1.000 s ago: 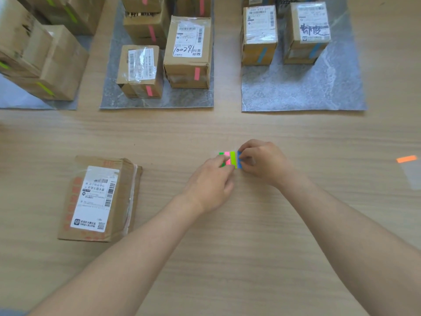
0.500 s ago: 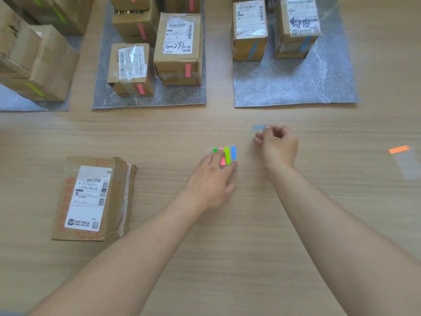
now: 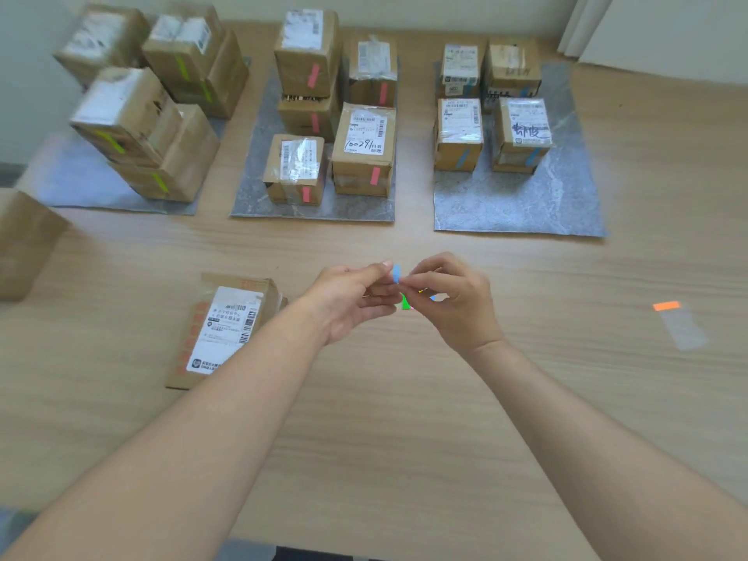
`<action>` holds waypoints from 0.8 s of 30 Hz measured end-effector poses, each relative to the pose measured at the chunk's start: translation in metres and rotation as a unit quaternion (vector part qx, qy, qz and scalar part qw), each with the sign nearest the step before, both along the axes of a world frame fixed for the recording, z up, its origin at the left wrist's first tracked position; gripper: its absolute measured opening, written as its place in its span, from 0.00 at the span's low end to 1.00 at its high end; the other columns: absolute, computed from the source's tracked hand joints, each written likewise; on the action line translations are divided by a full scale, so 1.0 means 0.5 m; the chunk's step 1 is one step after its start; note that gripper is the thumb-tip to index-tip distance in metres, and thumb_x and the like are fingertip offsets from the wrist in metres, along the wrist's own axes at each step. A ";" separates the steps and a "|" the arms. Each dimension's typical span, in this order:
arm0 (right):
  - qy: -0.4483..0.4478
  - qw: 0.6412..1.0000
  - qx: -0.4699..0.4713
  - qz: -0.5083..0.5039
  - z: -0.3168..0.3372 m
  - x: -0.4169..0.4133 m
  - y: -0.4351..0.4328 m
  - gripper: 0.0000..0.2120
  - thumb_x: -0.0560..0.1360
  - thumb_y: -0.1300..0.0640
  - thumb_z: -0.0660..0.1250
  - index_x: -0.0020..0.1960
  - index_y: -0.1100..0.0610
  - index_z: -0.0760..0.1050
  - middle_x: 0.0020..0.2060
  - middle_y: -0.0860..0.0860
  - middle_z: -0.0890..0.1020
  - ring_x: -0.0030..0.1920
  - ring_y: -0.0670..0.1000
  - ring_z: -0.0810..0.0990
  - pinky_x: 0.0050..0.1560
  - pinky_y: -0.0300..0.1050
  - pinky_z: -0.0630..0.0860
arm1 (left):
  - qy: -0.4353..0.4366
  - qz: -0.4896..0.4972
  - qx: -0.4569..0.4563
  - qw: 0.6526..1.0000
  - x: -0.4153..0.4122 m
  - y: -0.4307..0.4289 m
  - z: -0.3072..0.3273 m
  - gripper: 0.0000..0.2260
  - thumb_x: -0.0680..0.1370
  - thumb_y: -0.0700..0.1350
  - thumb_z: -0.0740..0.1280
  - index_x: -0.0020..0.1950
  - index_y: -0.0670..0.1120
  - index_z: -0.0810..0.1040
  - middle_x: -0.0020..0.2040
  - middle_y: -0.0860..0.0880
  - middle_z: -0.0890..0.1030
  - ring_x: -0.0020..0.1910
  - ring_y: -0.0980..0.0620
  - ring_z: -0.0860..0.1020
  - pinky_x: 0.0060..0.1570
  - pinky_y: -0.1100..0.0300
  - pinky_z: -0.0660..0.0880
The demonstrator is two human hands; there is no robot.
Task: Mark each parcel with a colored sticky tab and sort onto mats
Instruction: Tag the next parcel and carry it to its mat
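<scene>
Head cam view: a pale wood surface (image 3: pixel 404 419) fills most of it, with a white wall (image 3: pixel 404 8) along the far edge at 12 o'clock. Both hands hover over the middle.

The right hand (image 3: pixel 461 305) has its grip clamped on a blue tab (image 3: pixel 396 274), pinching the lower end between thumb and finger. The left hand (image 3: pixel 352 301) has curled fingers right up against the same tab, but I can't tell if its grip is actually closed on it. The tab pad (image 3: pixel 406 304) peeks out on the surface under the fingertips.

A flat parcel (image 3: pixel 226 330) lies label-up at 9 o'clock of the hands, partly behind the left forearm. Three grey mats run across 12 o'clock:
- The left mat (image 3: pixel 73 184) holds green-tabbed boxes (image 3: pixel 133 123).
- The middle mat (image 3: pixel 259 196) holds pink-tabbed boxes (image 3: pixel 364 147).
- The right mat (image 3: pixel 518 208) holds blue-tabbed boxes (image 3: pixel 459 135).

An orange tab (image 3: pixel 666 306) sits at 3 o'clock, and another box (image 3: pixel 24 240) is at the 9 o'clock edge.
</scene>
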State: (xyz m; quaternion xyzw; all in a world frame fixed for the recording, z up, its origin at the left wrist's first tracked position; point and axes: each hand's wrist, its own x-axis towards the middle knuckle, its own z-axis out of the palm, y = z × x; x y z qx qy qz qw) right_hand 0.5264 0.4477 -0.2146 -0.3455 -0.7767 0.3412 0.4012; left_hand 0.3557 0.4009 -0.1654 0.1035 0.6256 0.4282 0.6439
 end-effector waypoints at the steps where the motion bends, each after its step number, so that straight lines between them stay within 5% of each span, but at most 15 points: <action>1: -0.015 1.000 0.025 0.012 0.009 -0.005 -0.006 0.02 0.73 0.61 0.76 0.46 0.58 0.87 0.44 0.53 0.81 0.39 0.49 0.81 0.40 0.45 0.79 | -0.005 -0.001 0.007 1.000 -0.008 -0.013 0.015 0.08 0.78 0.42 0.71 0.52 0.37 0.81 0.42 0.39 0.83 0.47 0.42 0.83 0.57 0.47 0.80; 7: -0.035 0.999 0.028 0.025 0.071 -0.043 -0.068 0.10 0.72 0.59 0.79 0.53 0.57 0.86 0.46 0.50 0.81 0.39 0.48 0.81 0.42 0.39 0.79 | 0.079 -0.009 0.064 0.995 -0.062 -0.100 0.067 0.06 0.77 0.34 0.72 0.53 0.35 0.80 0.46 0.37 0.84 0.46 0.43 0.84 0.57 0.47 0.81; 15: -0.071 0.996 -0.046 -0.009 0.121 -0.171 -0.185 0.15 0.79 0.67 0.64 0.62 0.58 0.82 0.56 0.49 0.84 0.50 0.42 0.81 0.48 0.28 0.74 | 0.212 -0.010 0.138 0.967 -0.165 -0.238 0.082 0.03 0.75 0.34 0.73 0.45 0.40 0.81 0.43 0.38 0.84 0.41 0.46 0.83 0.55 0.45 0.81; 24: -0.126 0.984 -0.094 -0.079 0.080 -0.321 -0.347 0.22 0.76 0.71 0.60 0.65 0.57 0.80 0.61 0.51 0.81 0.56 0.51 0.82 0.54 0.35 0.75 | 0.236 -0.044 0.141 0.961 -0.338 -0.373 0.031 0.03 0.75 0.34 0.73 0.45 0.40 0.81 0.42 0.38 0.84 0.37 0.46 0.83 0.48 0.50 0.83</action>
